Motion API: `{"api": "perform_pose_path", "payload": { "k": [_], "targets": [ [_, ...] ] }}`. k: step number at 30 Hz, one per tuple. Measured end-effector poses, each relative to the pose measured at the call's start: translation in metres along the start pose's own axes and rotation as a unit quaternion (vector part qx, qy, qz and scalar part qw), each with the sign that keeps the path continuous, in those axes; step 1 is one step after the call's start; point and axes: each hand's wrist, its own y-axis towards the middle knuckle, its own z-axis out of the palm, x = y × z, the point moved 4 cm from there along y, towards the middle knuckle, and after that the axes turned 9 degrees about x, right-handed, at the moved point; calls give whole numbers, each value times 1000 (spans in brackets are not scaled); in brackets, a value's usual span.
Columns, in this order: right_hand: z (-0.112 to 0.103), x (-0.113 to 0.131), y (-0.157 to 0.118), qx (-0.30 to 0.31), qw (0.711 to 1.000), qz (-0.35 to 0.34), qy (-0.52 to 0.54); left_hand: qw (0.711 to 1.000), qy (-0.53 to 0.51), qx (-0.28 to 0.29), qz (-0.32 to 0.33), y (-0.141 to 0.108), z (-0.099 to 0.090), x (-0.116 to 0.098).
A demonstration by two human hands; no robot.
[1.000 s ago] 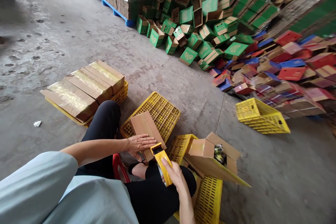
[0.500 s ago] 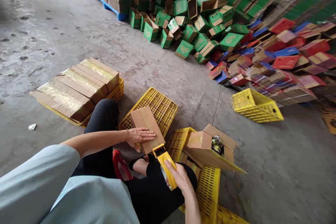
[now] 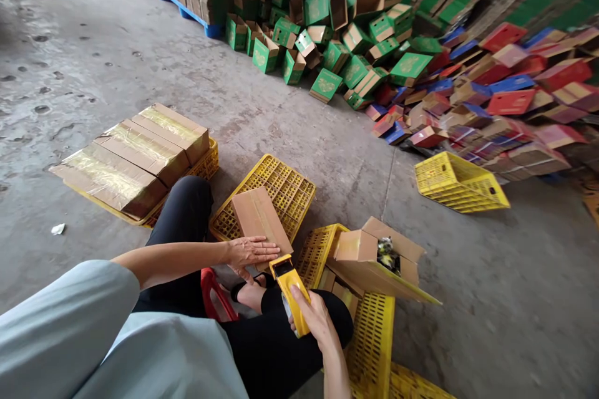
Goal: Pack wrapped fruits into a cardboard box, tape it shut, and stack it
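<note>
A small brown cardboard box (image 3: 261, 219) with tape along its top rests on an upturned yellow crate (image 3: 285, 190). My left hand (image 3: 250, 254) lies with its fingers stretched out on the box's near end. In my right hand (image 3: 311, 315) is a yellow tape dispenser (image 3: 291, 293), its front end close to the box's near right corner. To the right, an open cardboard box (image 3: 362, 255) with small items (image 3: 388, 255) inside leans on another yellow crate (image 3: 318, 252).
Three taped boxes (image 3: 135, 153) lie on a yellow crate at the left. Piles of green boxes (image 3: 327, 84) and red and blue boxes (image 3: 510, 106) fill the back. A yellow crate (image 3: 458, 184) stands at the right. Part of a red stool (image 3: 218, 296) shows below me.
My left hand has slid slightly down and right toward the box's near end. The tape dispenser has shifted slightly left in my right hand. The view has moved a little.
</note>
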Motion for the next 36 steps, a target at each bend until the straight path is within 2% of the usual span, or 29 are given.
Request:
{"api": "perform_pose_path", "payload": {
  "k": [8, 15, 19, 29, 36],
  "targets": [
    [-9, -7, -28, -5, 1000, 22, -16, 1000, -7, 4, 16, -2, -6, 2],
    [-6, -3, -26, -20, 999, 30, -35, 1000, 15, 18, 10, 10, 9, -14],
    [-4, -4, -28, -15, 999, 25, -37, 1000, 22, 15, 8, 14, 17, -14],
    [-3, -16, -33, -23, 997, 49, -55, 999, 13, -15, 25, 13, 12, -16],
    [-10, -4, -27, -21, 996, 70, -59, 999, 16, -22, 35, 16, 21, -10]
  ]
}}
